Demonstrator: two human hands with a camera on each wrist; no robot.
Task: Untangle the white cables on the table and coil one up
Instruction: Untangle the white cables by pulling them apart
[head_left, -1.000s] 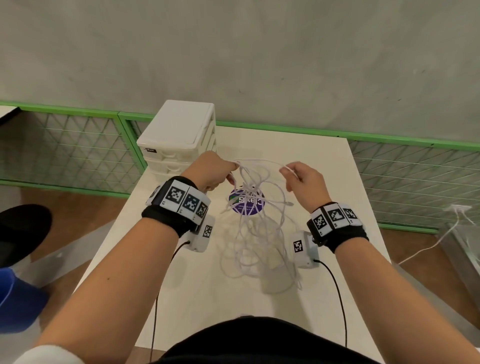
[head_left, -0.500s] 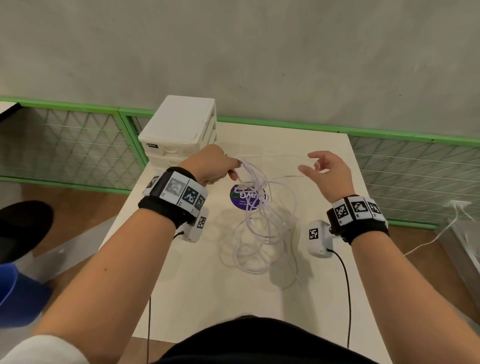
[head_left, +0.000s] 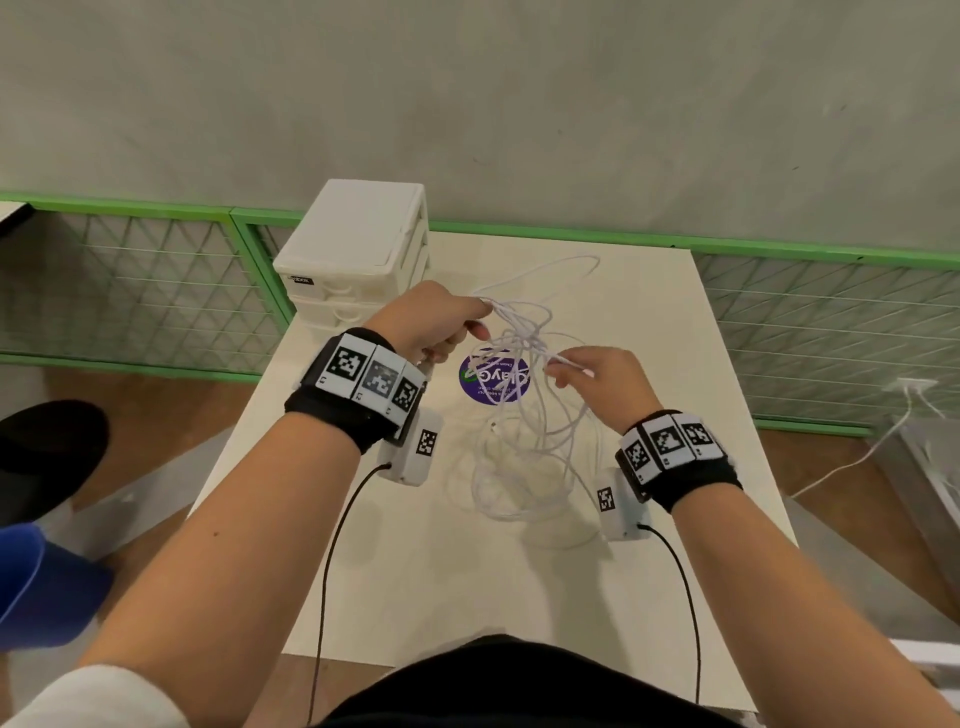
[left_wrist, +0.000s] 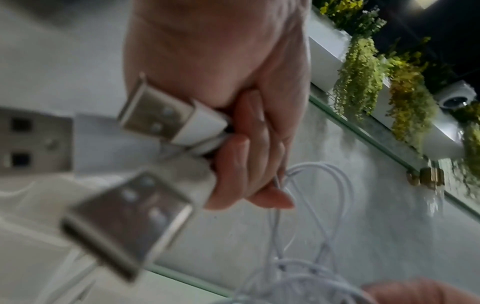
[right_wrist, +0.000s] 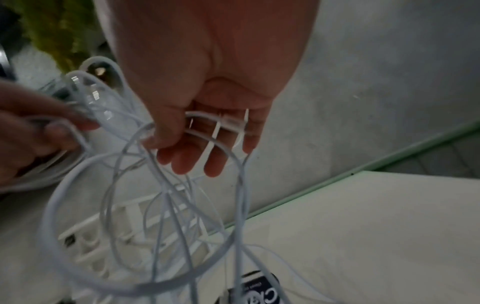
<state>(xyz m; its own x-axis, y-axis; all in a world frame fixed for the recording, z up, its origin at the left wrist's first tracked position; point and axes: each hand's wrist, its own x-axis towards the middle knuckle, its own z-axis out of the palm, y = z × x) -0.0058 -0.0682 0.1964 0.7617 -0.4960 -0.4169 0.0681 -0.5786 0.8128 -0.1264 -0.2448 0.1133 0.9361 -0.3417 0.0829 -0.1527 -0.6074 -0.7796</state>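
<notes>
The left hand (head_left: 441, 325) is closed around a bundle of thin white cables (head_left: 524, 415), held up above the pale square surface (head_left: 649, 322); the right hand (head_left: 602, 379) pinches strands of the same tangle just beside it, thumb against fingertips. From the two hands the loops hang down, and the lowest of them lie on the surface between the wrists.

A white plastic drawer unit (head_left: 358, 244) stands at the far left corner of the surface, close behind the left hand. Under the hanging loops a round purple sticker (head_left: 493, 384) lies flat on the surface; its white lettering reads upside down from the head and is partly crossed by cable, so only something like "Clay" can be made out. A small dark label on the drawer unit's front is too small to read.

The left wrist view shows what the head view hides: three silver USB plugs with white housings (left_wrist: 166, 115) stick out of the curled fingers (left_wrist: 233, 164) toward the camera, blurred by closeness, with cable loops (left_wrist: 324, 195) hanging past the fingertips. The right wrist view looks down the palm (right_wrist: 207, 72) and shows several strands crossing the inside of the bent fingers (right_wrist: 215, 148), a wide loop (right_wrist: 78, 236) sagging below them, and the left hand (right_wrist: 33, 133) gripping the cables at the frame's left edge.
</notes>
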